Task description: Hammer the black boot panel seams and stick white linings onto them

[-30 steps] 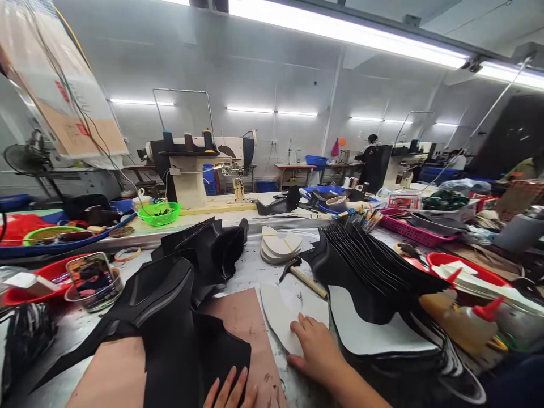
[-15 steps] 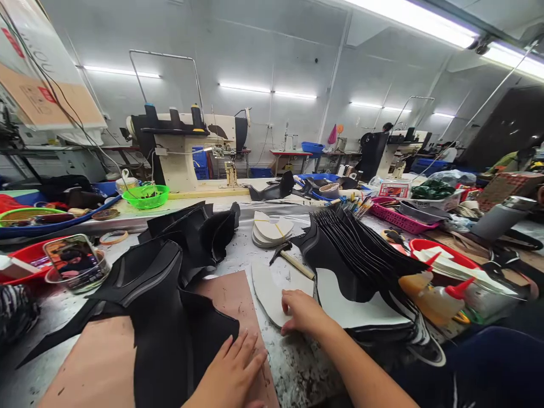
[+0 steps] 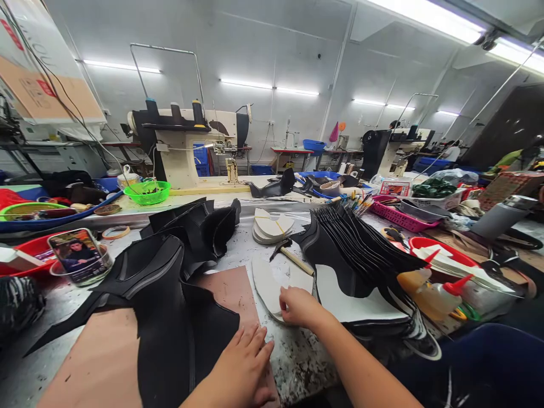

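Observation:
My left hand [image 3: 242, 362] lies flat with fingers stretched out, on the pinkish-brown board [image 3: 238, 286] beside the right edge of a black shoe-upper piece [image 3: 164, 323]. My right hand [image 3: 300, 306] has its fingers closed in a pinch at the near edge of a white U-shaped piece [image 3: 266, 277]; the fingertips are partly hidden. Just beyond that hand, a hammer [image 3: 297, 260] with a wooden handle rests over the white piece. A fanned stack of black upper pieces [image 3: 361, 243] with pale lining lies to the right.
A banded stack of white U-shaped pieces [image 3: 272, 226] sits behind the hammer. Red-capped glue bottles [image 3: 442, 297] stand at right. A phone [image 3: 79, 255] leans in a clear container at left. A sewing machine [image 3: 182, 141] and a green basket [image 3: 147, 192] are at the back.
My right hand's thumb and forefinger have come together at the white piece's edge. My left hand has shifted slightly right on the board. The view has moved a little.

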### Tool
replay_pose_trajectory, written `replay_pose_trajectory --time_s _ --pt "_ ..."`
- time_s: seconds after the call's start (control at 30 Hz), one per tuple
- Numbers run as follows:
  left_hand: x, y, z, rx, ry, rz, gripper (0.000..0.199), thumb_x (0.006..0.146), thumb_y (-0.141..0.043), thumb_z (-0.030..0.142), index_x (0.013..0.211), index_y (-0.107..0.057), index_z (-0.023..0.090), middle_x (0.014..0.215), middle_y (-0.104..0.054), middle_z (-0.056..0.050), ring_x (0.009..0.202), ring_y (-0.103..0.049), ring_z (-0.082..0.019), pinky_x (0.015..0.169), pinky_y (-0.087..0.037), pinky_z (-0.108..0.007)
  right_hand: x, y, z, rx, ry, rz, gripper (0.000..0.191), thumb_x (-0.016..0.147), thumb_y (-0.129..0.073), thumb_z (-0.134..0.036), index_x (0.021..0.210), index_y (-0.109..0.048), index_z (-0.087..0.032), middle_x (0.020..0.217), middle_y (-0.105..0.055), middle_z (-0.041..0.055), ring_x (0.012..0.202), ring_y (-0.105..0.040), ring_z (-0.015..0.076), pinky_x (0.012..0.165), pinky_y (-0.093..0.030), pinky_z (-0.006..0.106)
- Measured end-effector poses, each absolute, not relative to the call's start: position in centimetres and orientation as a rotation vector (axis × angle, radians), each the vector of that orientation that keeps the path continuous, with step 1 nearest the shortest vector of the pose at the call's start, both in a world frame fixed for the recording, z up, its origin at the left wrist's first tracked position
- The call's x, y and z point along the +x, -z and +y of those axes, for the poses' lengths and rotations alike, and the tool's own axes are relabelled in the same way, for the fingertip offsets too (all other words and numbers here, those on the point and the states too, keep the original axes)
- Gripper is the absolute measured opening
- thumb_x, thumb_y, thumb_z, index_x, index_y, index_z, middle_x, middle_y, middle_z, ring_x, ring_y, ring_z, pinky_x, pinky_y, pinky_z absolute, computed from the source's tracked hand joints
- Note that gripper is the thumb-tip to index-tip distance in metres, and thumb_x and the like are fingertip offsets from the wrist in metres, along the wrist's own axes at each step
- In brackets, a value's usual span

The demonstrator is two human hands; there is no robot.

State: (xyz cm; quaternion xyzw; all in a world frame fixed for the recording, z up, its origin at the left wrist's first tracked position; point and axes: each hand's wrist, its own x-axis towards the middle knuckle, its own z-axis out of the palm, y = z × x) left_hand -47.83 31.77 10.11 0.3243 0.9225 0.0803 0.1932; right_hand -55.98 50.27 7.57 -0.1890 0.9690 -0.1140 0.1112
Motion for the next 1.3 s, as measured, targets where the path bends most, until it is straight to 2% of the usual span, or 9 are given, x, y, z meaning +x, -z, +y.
replay_pose_trajectory --time_s 0.13,0.3,0.53,0.7,0.8,0.87,1.0,1.17,1.3 --pt "-50.1 -8.5 33.7 0.998 -0.303 2.647 0.076 0.078 -0.059 0.048 0.136 -0.033 0.007 0.141 -0.027 -0.021 0.133 -0.024 -0.03 0.108 -0.019 -0.047 -55.7 -7.6 49.5 -0.463 0.321 2.91 0.023 0.082 -0.043 -0.013 0.1 -0.057 -0.013 0.089 -0.067 0.0129 0.083 -0.061 0.025 0.067 -0.036 0.029" --pt "-52.4 -6.0 35.4 0.968 -0.466 2.662 0.083 0.067 -0.067 0.057 0.127 -0.045 0.004 0.143 -0.019 -0.025 0.134 -0.012 -0.035 0.109 -0.01 -0.048 -57.6 -8.7 49.6 -0.388 0.422 2.977 0.015 0.089 -0.039 -0.018 0.098 -0.052 -0.015 0.081 -0.067 0.0074 0.075 -0.061 0.0194 0.059 -0.032 0.024" --pt "-53.5 -5.9 35.0 0.789 -0.947 2.501 0.085 0.059 -0.067 0.064 0.117 -0.052 0.004 0.14 -0.027 -0.029 0.131 -0.016 -0.045 0.104 -0.011 -0.059 -57.8 -18.8 51.5 -0.176 0.523 3.342 0.027 0.094 -0.026 -0.022 0.108 -0.047 -0.014 0.082 -0.064 0.0103 0.074 -0.061 0.0225 0.062 -0.036 0.029" --pt "-50.8 -10.5 33.0 0.671 -1.521 2.234 0.078 0.083 -0.012 0.07 0.138 -0.028 0.016 0.131 -0.049 -0.015 0.117 -0.049 -0.026 0.094 -0.039 -0.044 -50.1 -19.4 50.5 -1.327 0.682 3.379 0.029 0.093 -0.031 -0.025 0.11 -0.054 -0.019 0.086 -0.068 0.0079 0.078 -0.064 0.0211 0.074 -0.046 0.033" --pt "-47.9 -14.1 31.1 0.299 -2.33 1.777 0.077 0.078 -0.047 0.06 0.137 -0.03 0.014 0.12 -0.057 -0.014 0.102 -0.059 -0.029 0.087 -0.045 -0.041 -46.2 -15.0 49.1 -1.944 0.89 2.824 0.022 0.092 -0.042 -0.028 0.107 -0.058 -0.027 0.1 -0.069 0.0036 0.09 -0.064 0.0172 0.086 -0.045 0.028" --pt "-46.0 -16.1 29.4 -0.021 -2.636 1.453 0.083 0.063 -0.071 0.039 0.134 -0.038 0.013 0.102 -0.067 -0.011 0.087 -0.065 -0.028 0.08 -0.048 -0.04 -45.0 -12.5 47.8 -1.718 1.154 2.711 0.024 0.087 -0.052 -0.043 0.099 -0.062 -0.026 0.091 -0.07 0.0043 0.08 -0.066 0.0188 0.075 -0.05 0.027" --pt "-43.7 -17.2 25.6 -0.306 -2.79 1.381 0.086 0.06 -0.074 0.02 0.137 -0.035 0.02 0.093 -0.07 -0.004 0.082 -0.066 -0.024 0.077 -0.051 -0.034 -45.3 -11.4 44.0 -0.854 1.722 2.304 0.063 0.065 -0.059 -0.07 0.101 -0.063 -0.019 0.085 -0.068 0.0079 0.076 -0.063 0.0243 0.065 -0.051 0.032" --pt "-41.8 -12.9 22.1 -0.553 -2.677 1.383 0.072 0.065 -0.074 0.024 0.131 -0.044 0.02 0.114 -0.063 -0.007 0.105 -0.058 -0.028 0.087 -0.049 -0.033 -46.3 -10.2 38.9 -0.435 2.179 1.653 0.052 0.072 -0.061 -0.057 0.107 -0.06 -0.018 0.102 -0.066 0.0083 0.096 -0.06 0.0268 0.081 -0.049 0.038" --pt "-40.0 -8.7 20.6 -0.834 -2.539 1.243 0.048 0.073 -0.066 0.034 0.116 -0.057 0.012 0.107 -0.066 -0.012 0.105 -0.059 -0.028 0.091 -0.047 -0.037 -46.4 -7.1 38.0 -0.373 1.701 1.969 0.034 0.07 -0.065 -0.04 0.097 -0.065 -0.019 0.095 -0.069 0.0069 0.09 -0.062 0.0275 0.076 -0.049 0.038"
